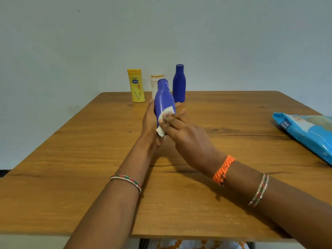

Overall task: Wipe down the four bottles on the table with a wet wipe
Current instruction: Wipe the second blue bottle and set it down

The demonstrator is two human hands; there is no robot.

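Note:
My left hand (150,123) grips a blue bottle (163,99) from below and the left, holding it tilted above the wooden table (89,159). My right hand (185,131) presses a white wet wipe (166,114) against the bottle's lower side, with its fingers curled on the wipe. At the table's far edge stand a yellow bottle (136,86), a white bottle (156,83) partly hidden behind the held one, and a second dark blue bottle (179,83).
A blue pack of wet wipes (309,133) lies at the table's right edge. A plain pale wall rises right behind the standing bottles. Both forearms stretch over the table's near half.

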